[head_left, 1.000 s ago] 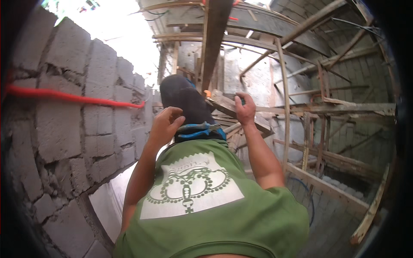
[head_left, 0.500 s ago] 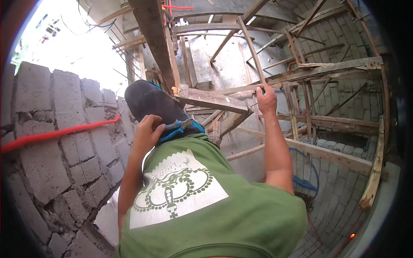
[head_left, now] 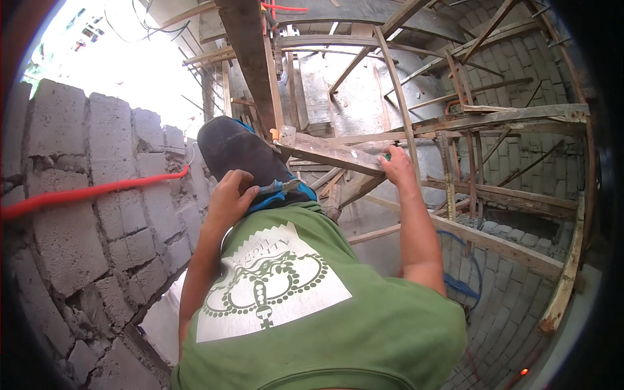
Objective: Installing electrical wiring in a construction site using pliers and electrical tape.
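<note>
Right hand [head_left: 398, 166] curled round green object [head_left: 388, 156], left hand [head_left: 231, 198] half-curled by pliers [head_left: 283, 187], grip unclear

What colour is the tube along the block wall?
The tube is red-orange; it shows best in the head view.

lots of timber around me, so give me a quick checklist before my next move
1. Right hand holding the green object: ok, it sits between the fingers.
2. Left hand gripping the blue-grey item: cannot tell, contact unclear.
3. Hands protected: not ok, both are bare.
4. Red tube apart from both hands: ok, it runs along the block wall.
5. Wooden beam beside right hand firmly fixed: cannot tell.
</note>
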Motion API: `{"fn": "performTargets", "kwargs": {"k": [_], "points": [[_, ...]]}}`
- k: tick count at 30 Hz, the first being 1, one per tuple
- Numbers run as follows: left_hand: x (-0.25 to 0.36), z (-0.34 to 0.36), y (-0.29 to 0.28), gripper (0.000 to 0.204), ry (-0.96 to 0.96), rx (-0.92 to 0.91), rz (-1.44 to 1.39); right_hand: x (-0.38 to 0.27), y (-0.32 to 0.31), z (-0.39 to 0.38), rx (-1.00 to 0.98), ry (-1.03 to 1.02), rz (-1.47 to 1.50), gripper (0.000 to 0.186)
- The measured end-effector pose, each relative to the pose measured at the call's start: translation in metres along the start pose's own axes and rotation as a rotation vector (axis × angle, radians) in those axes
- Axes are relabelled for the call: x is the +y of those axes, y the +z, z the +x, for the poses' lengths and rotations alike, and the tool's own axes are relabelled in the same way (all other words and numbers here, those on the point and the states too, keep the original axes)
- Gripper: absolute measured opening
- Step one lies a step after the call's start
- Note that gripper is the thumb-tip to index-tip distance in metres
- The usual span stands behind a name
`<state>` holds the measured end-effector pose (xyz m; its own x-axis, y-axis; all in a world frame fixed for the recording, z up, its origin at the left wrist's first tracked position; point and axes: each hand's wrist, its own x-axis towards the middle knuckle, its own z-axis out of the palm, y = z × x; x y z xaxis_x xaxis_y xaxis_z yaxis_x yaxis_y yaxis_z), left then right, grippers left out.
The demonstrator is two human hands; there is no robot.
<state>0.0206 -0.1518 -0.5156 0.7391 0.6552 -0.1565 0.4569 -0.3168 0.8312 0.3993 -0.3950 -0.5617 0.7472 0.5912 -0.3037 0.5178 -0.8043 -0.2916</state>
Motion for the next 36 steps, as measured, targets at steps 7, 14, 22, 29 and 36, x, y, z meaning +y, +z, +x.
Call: {"fn": "performTargets", "kwargs": {"k": [7, 14, 22, 29, 36], "points": [[0.007, -0.004, -0.006, 0.028, -0.024, -0.07, 0.104, -0.005, 0.0, 0.012, 0.299, -0.093, 0.122, 0.036], [0.0, -0.02, -0.003, 0.025, 0.096, 0.013, 0.224, -0.171, 0.02, 0.002, 0.038, -0.782, 0.266, 0.045], [0.002, -0.023, 0.0, 0.04, 0.209, -0.024, 0.455, -0.229, 0.04, 0.015, -0.186, -1.097, 0.05, 0.024], [-0.009, -0.026, -0.002, 0.025, 0.11, -0.002, 0.276, -0.235, 0.032, 0.025, -0.217, -1.234, 0.044, 0.015], [-0.019, -0.021, -0.001, 0.025, -0.027, -0.023, 0.235, -0.232, 0.041, 0.045, -0.323, -1.191, 0.073, 0.019]]}}
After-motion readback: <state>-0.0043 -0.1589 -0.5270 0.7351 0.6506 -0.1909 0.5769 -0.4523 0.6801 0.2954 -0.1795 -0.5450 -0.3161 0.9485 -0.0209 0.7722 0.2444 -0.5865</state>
